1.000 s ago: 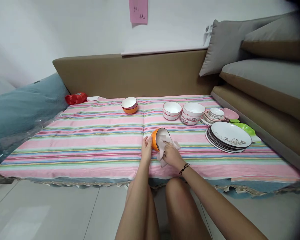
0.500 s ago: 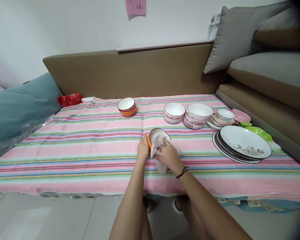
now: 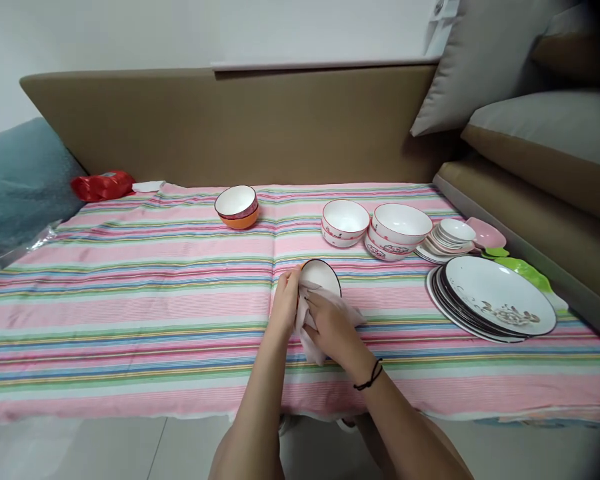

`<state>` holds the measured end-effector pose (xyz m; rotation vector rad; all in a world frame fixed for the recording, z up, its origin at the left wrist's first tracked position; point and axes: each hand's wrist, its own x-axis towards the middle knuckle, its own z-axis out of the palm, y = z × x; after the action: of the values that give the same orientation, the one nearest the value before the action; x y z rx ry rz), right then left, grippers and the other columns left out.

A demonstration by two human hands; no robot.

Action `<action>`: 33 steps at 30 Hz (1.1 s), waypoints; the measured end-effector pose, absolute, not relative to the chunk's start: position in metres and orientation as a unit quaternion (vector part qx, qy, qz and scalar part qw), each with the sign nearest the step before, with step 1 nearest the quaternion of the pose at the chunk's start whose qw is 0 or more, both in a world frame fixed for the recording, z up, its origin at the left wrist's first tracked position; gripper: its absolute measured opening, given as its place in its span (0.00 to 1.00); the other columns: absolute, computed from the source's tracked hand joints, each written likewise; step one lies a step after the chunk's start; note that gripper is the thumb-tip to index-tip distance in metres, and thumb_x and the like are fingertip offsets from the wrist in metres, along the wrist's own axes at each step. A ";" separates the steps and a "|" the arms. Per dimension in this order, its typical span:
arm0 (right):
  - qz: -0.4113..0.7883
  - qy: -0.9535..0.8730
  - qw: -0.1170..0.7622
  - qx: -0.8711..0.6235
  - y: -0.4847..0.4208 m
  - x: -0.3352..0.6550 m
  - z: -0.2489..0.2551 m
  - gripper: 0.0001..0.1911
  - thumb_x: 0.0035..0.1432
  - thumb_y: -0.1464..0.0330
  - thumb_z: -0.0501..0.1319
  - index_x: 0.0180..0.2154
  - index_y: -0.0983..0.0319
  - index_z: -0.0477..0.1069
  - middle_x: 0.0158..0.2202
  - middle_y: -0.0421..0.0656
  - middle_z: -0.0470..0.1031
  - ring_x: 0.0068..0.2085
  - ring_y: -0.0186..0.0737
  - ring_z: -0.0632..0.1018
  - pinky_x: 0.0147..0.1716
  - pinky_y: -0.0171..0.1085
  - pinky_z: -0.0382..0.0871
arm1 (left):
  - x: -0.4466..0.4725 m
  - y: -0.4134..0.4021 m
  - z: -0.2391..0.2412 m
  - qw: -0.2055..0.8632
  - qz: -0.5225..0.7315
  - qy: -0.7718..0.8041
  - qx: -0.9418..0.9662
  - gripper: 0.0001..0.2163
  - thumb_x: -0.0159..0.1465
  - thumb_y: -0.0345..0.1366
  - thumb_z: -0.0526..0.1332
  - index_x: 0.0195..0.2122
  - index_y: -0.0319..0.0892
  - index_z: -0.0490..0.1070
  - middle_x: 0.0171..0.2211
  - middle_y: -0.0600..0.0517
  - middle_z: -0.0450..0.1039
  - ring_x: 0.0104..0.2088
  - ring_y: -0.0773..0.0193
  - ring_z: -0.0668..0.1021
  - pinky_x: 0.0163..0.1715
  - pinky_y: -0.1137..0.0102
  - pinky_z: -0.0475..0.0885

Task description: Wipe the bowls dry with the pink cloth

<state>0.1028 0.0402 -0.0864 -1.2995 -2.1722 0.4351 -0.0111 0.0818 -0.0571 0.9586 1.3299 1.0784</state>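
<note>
My left hand (image 3: 285,301) cups the left side of a small bowl (image 3: 324,274), orange outside and white inside with a dark rim, which rests on the striped cloth. In my right hand (image 3: 333,327) a pale pink rag (image 3: 307,340) is bunched and pressed against the bowl's near side. A black band circles my right wrist. Most of the bowl's orange wall is hidden by my hands.
Two stacked bowls (image 3: 237,207) sit at the back left. White patterned bowls (image 3: 346,222), small saucers (image 3: 450,235), a pink dish (image 3: 487,235), a stack of large plates (image 3: 495,295) and a green dish (image 3: 523,269) stand right. The striped cloth (image 3: 130,293) covers the surface; a red packet (image 3: 103,185) lies far left.
The view has moved closer and lower over the cloth. The bowl has tipped from tilted toward upright, and my right hand with the rag has shifted from inside the bowl to its near side.
</note>
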 end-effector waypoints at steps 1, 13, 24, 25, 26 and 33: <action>0.152 -0.818 0.269 -0.486 0.040 0.106 -0.090 0.24 0.55 0.75 0.59 0.55 0.70 0.68 0.57 0.54 0.69 0.59 0.50 0.68 0.61 0.47 0.61 | -0.012 0.079 -0.053 0.558 0.444 0.569 0.409 0.25 0.61 0.55 0.57 0.49 0.40 0.68 0.43 0.46 0.73 0.44 0.58 0.74 0.42 0.68 0.68; 0.240 -0.786 0.338 -0.459 0.022 0.102 -0.074 0.08 0.50 0.77 0.56 0.33 0.63 0.72 0.31 0.42 0.76 0.34 0.41 0.76 0.35 0.38 0.67 | -0.034 0.073 -0.050 0.547 0.384 0.586 0.458 0.20 0.60 0.56 0.56 0.33 0.41 0.66 0.28 0.54 0.65 0.28 0.66 0.68 0.26 0.72 0.64; 0.089 -0.864 0.191 -0.457 0.023 0.105 -0.087 0.13 0.49 0.79 0.57 0.38 0.68 0.73 0.44 0.54 0.76 0.49 0.51 0.74 0.51 0.47 0.66 | -0.059 0.073 -0.039 0.560 0.316 0.548 0.535 0.24 0.59 0.59 0.55 0.28 0.40 0.68 0.19 0.55 0.62 0.22 0.67 0.66 0.20 0.72 0.61; 0.100 -0.870 0.186 -0.446 0.021 0.102 -0.085 0.10 0.50 0.78 0.55 0.34 0.66 0.73 0.38 0.51 0.78 0.43 0.48 0.76 0.46 0.45 0.69 | -0.060 0.073 -0.038 0.567 0.316 0.553 0.523 0.25 0.59 0.61 0.54 0.30 0.40 0.70 0.19 0.55 0.63 0.21 0.66 0.67 0.20 0.72 0.61; 0.107 -0.869 0.192 -0.443 0.020 0.100 -0.083 0.09 0.51 0.78 0.55 0.31 0.64 0.73 0.32 0.48 0.77 0.37 0.46 0.76 0.40 0.42 0.69 | -0.060 0.074 -0.038 0.572 0.321 0.560 0.506 0.28 0.59 0.63 0.52 0.33 0.39 0.72 0.20 0.53 0.65 0.21 0.65 0.68 0.21 0.71 0.62; 0.154 -0.710 0.378 -0.574 0.022 0.100 -0.071 0.07 0.52 0.69 0.56 0.25 0.63 0.67 0.20 0.41 0.72 0.21 0.35 0.70 0.22 0.33 0.55 | -0.063 0.071 -0.037 0.600 0.381 0.560 0.427 0.33 0.59 0.61 0.53 0.59 0.44 0.60 0.50 0.42 0.71 0.30 0.63 0.78 0.29 0.69 0.72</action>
<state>0.1000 0.0216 -0.0714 -1.4679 -1.8145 0.3950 -0.0632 0.0707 -0.0371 0.9891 1.2980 0.8825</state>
